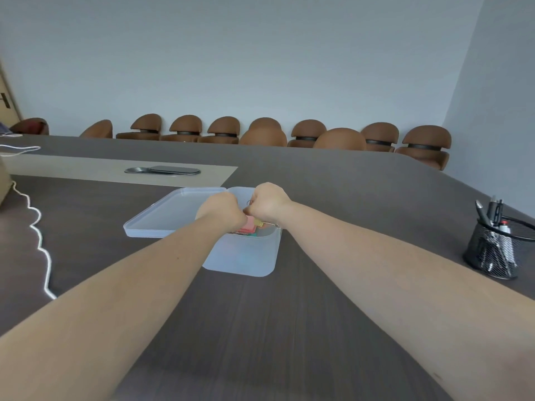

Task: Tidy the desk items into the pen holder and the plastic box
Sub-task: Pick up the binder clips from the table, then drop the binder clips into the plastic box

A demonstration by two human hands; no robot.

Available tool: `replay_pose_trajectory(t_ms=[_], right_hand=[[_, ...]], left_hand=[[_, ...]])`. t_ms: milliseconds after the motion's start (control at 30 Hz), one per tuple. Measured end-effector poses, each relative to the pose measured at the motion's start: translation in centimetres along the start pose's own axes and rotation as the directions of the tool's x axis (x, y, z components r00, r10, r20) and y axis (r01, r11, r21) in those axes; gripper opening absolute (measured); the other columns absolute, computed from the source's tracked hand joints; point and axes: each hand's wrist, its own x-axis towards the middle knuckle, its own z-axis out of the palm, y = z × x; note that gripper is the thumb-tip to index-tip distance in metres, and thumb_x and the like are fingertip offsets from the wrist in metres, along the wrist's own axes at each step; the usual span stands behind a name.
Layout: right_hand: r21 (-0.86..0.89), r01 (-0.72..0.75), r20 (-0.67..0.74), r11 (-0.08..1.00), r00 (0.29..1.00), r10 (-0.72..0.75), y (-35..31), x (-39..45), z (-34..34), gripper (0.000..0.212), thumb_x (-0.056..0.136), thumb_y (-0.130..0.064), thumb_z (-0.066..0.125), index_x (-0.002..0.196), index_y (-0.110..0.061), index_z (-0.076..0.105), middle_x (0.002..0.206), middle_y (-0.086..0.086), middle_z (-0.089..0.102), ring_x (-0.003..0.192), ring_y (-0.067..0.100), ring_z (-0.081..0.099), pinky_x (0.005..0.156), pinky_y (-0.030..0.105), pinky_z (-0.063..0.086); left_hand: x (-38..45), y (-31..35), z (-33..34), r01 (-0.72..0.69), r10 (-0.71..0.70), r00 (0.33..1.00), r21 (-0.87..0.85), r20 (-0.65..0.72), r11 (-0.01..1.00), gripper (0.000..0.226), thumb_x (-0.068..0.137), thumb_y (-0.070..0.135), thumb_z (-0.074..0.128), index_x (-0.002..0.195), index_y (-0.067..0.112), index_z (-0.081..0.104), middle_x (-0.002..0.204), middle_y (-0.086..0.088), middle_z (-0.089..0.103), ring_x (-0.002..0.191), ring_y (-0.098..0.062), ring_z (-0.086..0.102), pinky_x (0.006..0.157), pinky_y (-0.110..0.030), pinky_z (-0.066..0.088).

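Observation:
A translucent plastic box (246, 256) stands open on the dark table, its lid (162, 215) lying flat to its left. Both hands are curled over the box's opening. My left hand (221, 211) is closed on coloured binder clips (251, 228), pink and yellow, with a teal one below. My right hand (267, 202) is closed beside it, fingers touching the same clips; a wire clip handle shows near its knuckles. A black mesh pen holder (495, 250) with several pens stands at the right edge.
A white cord (40, 244) snakes along the table's left side. A metal cable hatch (162, 170) sits in the table's pale centre strip. Brown chairs (263, 134) line the far wall. Bare table surface lies between me and the box.

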Motion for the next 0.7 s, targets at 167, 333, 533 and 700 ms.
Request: replay_pose_trajectory(t_ms=[167,333,533,700], right_hand=[[-0.019,0.068,0.107,0.997,0.992,-0.066,0.2,-2.0,-0.7,0.033,0.086,-0.022,0.063,0.108,0.003,0.069,0.113,0.016,0.069,0.101,0.029,0.064,0.09,0.034,0.052],[0.003,0.106,0.017,0.994,0.994,-0.106,0.3,-2.5,-0.9,0.024,0.087,-0.011,0.057,0.095,0.009,0.067,0.106,0.02,0.069,0.097,0.034,0.063,0.087,0.037,0.053],[-0.147,0.005,-0.006,0.989,1.0,-0.006,1.0,-2.9,-1.1,0.017,0.084,0.001,0.043,0.073,0.0,0.055,0.089,0.016,0.061,0.074,0.028,0.055,0.06,0.026,0.045],[-0.149,-0.133,0.041,0.98,0.989,0.14,2.7,-3.5,-0.4,0.033,0.09,0.002,0.038,0.06,-0.01,0.034,0.063,0.004,0.035,0.051,0.014,0.032,0.045,0.023,0.025]], left_hand=[[-1.4,-0.7,-0.8,0.029,-0.033,0.995,-0.047,-0.09,0.998,0.03,0.082,0.004,0.05,0.057,0.011,0.036,0.055,-0.002,0.04,0.049,-0.017,0.038,0.043,-0.024,0.026],[-3.4,-2.8,-1.2,0.149,-0.182,0.974,-0.222,-0.136,0.964,0.026,0.083,0.014,0.045,0.06,0.006,0.052,0.057,-0.006,0.058,0.05,-0.023,0.047,0.049,-0.022,0.035],[-5.0,-6.3,-0.8,0.487,-0.415,0.873,-0.458,0.254,0.743,0.051,0.095,0.043,0.032,0.081,0.0,0.056,0.069,-0.016,0.061,0.055,-0.026,0.056,0.059,-0.026,0.046],[-4.8,-7.1,0.6,0.384,-0.482,0.858,-0.845,0.177,0.372,0.016,0.095,0.028,0.045,0.094,0.013,0.044,0.093,-0.009,0.05,0.085,-0.026,0.051,0.083,-0.036,0.047]])
